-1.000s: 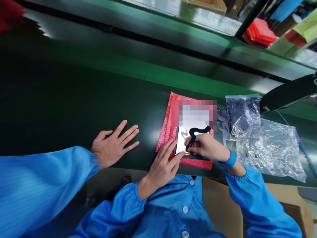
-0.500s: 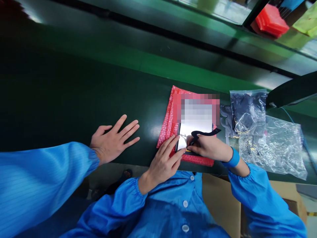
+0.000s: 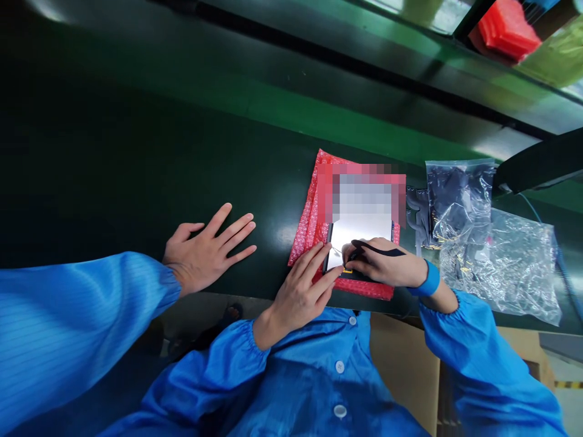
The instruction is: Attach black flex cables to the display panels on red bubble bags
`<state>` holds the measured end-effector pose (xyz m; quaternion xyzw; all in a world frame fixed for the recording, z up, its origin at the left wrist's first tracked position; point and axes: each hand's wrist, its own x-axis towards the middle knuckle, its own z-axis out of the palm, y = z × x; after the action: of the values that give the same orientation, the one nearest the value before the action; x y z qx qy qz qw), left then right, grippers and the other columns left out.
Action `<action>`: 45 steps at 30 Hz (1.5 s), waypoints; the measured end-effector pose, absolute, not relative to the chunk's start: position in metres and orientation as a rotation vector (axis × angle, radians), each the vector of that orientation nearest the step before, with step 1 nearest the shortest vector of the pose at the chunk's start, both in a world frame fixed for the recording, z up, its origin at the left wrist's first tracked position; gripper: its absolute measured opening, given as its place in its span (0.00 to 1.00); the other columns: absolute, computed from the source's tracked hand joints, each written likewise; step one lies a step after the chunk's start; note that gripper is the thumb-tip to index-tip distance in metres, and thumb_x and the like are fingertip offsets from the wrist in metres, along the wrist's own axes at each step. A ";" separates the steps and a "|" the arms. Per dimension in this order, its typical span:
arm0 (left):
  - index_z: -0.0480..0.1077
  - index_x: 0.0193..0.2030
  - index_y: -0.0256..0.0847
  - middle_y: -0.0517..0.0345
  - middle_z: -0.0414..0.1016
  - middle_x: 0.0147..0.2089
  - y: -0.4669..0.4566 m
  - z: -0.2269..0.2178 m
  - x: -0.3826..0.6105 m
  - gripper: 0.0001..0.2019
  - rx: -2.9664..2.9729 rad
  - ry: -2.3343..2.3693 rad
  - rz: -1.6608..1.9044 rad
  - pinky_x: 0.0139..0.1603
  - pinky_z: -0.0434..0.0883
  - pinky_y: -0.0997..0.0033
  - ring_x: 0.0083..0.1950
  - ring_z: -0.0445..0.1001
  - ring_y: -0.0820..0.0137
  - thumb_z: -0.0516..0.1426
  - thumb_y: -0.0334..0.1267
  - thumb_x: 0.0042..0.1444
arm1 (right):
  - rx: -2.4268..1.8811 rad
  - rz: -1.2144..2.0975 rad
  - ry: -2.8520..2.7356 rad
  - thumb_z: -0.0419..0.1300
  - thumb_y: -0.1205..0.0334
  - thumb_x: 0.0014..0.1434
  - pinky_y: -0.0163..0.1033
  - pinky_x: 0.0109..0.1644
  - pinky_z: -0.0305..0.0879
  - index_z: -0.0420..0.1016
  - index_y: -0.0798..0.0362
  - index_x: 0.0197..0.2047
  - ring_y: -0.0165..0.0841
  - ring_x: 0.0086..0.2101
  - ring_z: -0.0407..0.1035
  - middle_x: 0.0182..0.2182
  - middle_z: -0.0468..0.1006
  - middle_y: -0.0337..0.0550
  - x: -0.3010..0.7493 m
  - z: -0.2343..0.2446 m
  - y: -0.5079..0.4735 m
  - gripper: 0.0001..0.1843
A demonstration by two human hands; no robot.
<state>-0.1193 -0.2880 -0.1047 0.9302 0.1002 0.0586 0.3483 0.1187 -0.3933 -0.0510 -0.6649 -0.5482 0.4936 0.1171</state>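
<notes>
A flat panel [image 3: 359,220] with a shiny silver face and dark edges, like a screen module, lies on pink bubble-wrap bags [image 3: 306,233]. My left hand [image 3: 300,288] rests with fingers stretched over the panel's near left corner, holding nothing. At the panel's near edge, my right hand [image 3: 385,262] pinches a curved black flex cable [image 3: 376,247]. One cable end is under the fingertips, close to a small yellow-edged spot [image 3: 347,271]; the other trails over the back of the hand. Whether the cable end is attached there is hidden by my fingers.
Another person's hand [image 3: 207,252] lies spread on the dark green table [image 3: 268,182] at left. Several black flex cables [image 3: 419,209] lie right of the panel, beside clear plastic bags [image 3: 514,261] holding similar parts. A black curved object [image 3: 542,161] stands behind.
The black cable's loose end has dropped closer to the back of my right hand. The view has shifted slightly; my left hand and the other person's hand stay in place.
</notes>
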 end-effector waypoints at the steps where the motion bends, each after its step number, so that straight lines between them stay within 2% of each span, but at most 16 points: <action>1: 0.70 0.68 0.56 0.60 0.51 0.79 -0.288 -0.104 -0.119 0.26 2.410 0.257 0.152 0.75 0.67 0.42 0.77 0.58 0.49 0.55 0.32 0.65 | -1.949 1.434 -1.585 0.54 0.57 0.72 0.41 0.48 0.65 0.74 0.60 0.50 0.36 0.40 0.73 0.43 0.79 0.51 0.118 -0.051 -0.394 0.15; 8: 0.69 0.69 0.53 0.57 0.49 0.80 -0.285 -0.101 -0.117 0.26 2.451 0.201 0.178 0.75 0.67 0.46 0.78 0.56 0.52 0.56 0.32 0.65 | -1.979 1.390 -1.396 0.53 0.55 0.71 0.39 0.48 0.65 0.74 0.58 0.49 0.34 0.40 0.72 0.42 0.79 0.48 0.108 -0.049 -0.401 0.15; 13: 0.69 0.69 0.44 0.46 0.49 0.80 -0.280 -0.093 -0.113 0.24 2.524 0.099 0.211 0.74 0.67 0.47 0.79 0.53 0.51 0.57 0.34 0.66 | -1.945 1.517 -1.313 0.53 0.54 0.72 0.37 0.43 0.65 0.75 0.60 0.51 0.31 0.36 0.71 0.43 0.79 0.49 0.110 -0.055 -0.402 0.18; 15: 0.68 0.69 0.42 0.42 0.49 0.79 -0.277 -0.091 -0.113 0.24 2.539 0.060 0.212 0.73 0.67 0.46 0.80 0.51 0.49 0.57 0.38 0.67 | -1.932 1.575 -1.257 0.55 0.54 0.71 0.36 0.41 0.65 0.76 0.60 0.52 0.29 0.34 0.71 0.40 0.79 0.48 0.112 -0.056 -0.399 0.18; 16: 0.67 0.70 0.42 0.40 0.48 0.79 -0.275 -0.090 -0.112 0.24 2.548 0.035 0.208 0.72 0.67 0.45 0.80 0.51 0.48 0.57 0.40 0.68 | -1.928 1.607 -1.240 0.56 0.54 0.70 0.35 0.38 0.63 0.76 0.61 0.50 0.28 0.32 0.69 0.36 0.79 0.46 0.113 -0.055 -0.397 0.17; 18: 0.66 0.71 0.43 0.37 0.47 0.79 -0.272 -0.088 -0.112 0.26 2.567 -0.016 0.196 0.70 0.68 0.43 0.79 0.51 0.45 0.57 0.42 0.68 | -1.947 1.653 -1.246 0.56 0.55 0.70 0.34 0.32 0.58 0.76 0.60 0.39 0.26 0.25 0.63 0.27 0.74 0.42 0.114 -0.053 -0.393 0.16; 20: 0.65 0.72 0.44 0.35 0.45 0.79 -0.268 -0.086 -0.113 0.27 2.581 -0.060 0.184 0.70 0.68 0.42 0.79 0.50 0.43 0.58 0.44 0.68 | -1.987 1.657 -1.275 0.56 0.57 0.71 0.35 0.29 0.51 0.69 0.59 0.27 0.23 0.22 0.54 0.20 0.67 0.39 0.115 -0.051 -0.390 0.21; 22: 0.65 0.72 0.45 0.34 0.42 0.80 -0.265 -0.086 -0.114 0.28 2.595 -0.093 0.167 0.69 0.68 0.41 0.79 0.50 0.41 0.58 0.45 0.67 | -2.027 1.637 -1.309 0.56 0.58 0.71 0.36 0.29 0.48 0.64 0.58 0.22 0.23 0.21 0.50 0.19 0.63 0.39 0.114 -0.050 -0.389 0.25; 24: 0.64 0.72 0.45 0.35 0.39 0.80 -0.263 -0.087 -0.116 0.30 2.592 -0.105 0.132 0.69 0.68 0.41 0.80 0.49 0.41 0.60 0.47 0.66 | -2.056 1.599 -1.344 0.55 0.58 0.72 0.36 0.30 0.48 0.68 0.59 0.25 0.24 0.23 0.51 0.21 0.67 0.41 0.112 -0.051 -0.389 0.23; 27: 0.63 0.74 0.48 0.44 0.40 0.81 -0.258 -0.091 -0.120 0.34 2.507 0.015 0.075 0.74 0.63 0.41 0.81 0.45 0.44 0.62 0.50 0.63 | -2.063 1.535 -1.395 0.55 0.58 0.72 0.36 0.32 0.49 0.74 0.60 0.31 0.25 0.25 0.56 0.27 0.74 0.45 0.107 -0.055 -0.390 0.20; 31: 0.60 0.75 0.53 0.53 0.46 0.81 -0.243 -0.099 -0.127 0.37 2.418 0.160 0.040 0.77 0.60 0.39 0.81 0.43 0.46 0.62 0.53 0.60 | -2.073 1.479 -1.438 0.54 0.59 0.73 0.36 0.33 0.49 0.73 0.62 0.29 0.24 0.25 0.55 0.26 0.74 0.46 0.102 -0.059 -0.389 0.22; 33: 0.58 0.76 0.56 0.55 0.48 0.80 -0.226 -0.102 -0.133 0.38 2.358 0.229 0.018 0.76 0.60 0.38 0.81 0.44 0.46 0.61 0.55 0.60 | -2.072 1.461 -1.450 0.54 0.60 0.73 0.36 0.33 0.49 0.76 0.63 0.33 0.25 0.26 0.57 0.29 0.76 0.48 0.099 -0.060 -0.388 0.20; 35: 0.54 0.77 0.59 0.57 0.51 0.79 -0.198 -0.104 -0.143 0.39 2.201 0.368 -0.026 0.76 0.62 0.38 0.81 0.46 0.48 0.59 0.57 0.61 | -2.081 1.447 -1.472 0.54 0.59 0.73 0.36 0.33 0.48 0.76 0.63 0.35 0.25 0.27 0.57 0.30 0.76 0.48 0.097 -0.061 -0.387 0.19; 37: 0.48 0.79 0.62 0.58 0.53 0.78 -0.161 -0.105 -0.153 0.39 1.954 0.535 -0.079 0.73 0.66 0.38 0.80 0.49 0.49 0.53 0.60 0.63 | -2.098 1.424 -1.475 0.55 0.59 0.73 0.36 0.33 0.47 0.73 0.61 0.32 0.25 0.26 0.53 0.28 0.74 0.46 0.096 -0.061 -0.386 0.19; 42: 0.39 0.80 0.63 0.60 0.57 0.77 -0.087 -0.102 -0.167 0.34 1.089 0.970 -0.132 0.69 0.73 0.45 0.79 0.55 0.60 0.31 0.59 0.68 | -2.120 1.389 -1.248 0.62 0.60 0.68 0.36 0.32 0.46 0.63 0.58 0.26 0.24 0.24 0.52 0.22 0.65 0.39 0.092 -0.065 -0.383 0.21; 45: 0.41 0.79 0.64 0.58 0.57 0.77 -0.115 -0.095 -0.160 0.33 1.308 0.917 -0.115 0.67 0.74 0.42 0.78 0.56 0.58 0.27 0.58 0.69 | -1.978 1.369 -0.975 0.62 0.63 0.66 0.33 0.31 0.52 0.69 0.58 0.35 0.24 0.22 0.59 0.22 0.69 0.36 0.088 -0.067 -0.385 0.09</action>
<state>-0.1603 -0.1154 -0.0949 0.5861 0.4109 -0.0517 0.6964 0.0878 -0.3848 -0.0671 -0.7337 -0.3617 0.5081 0.2697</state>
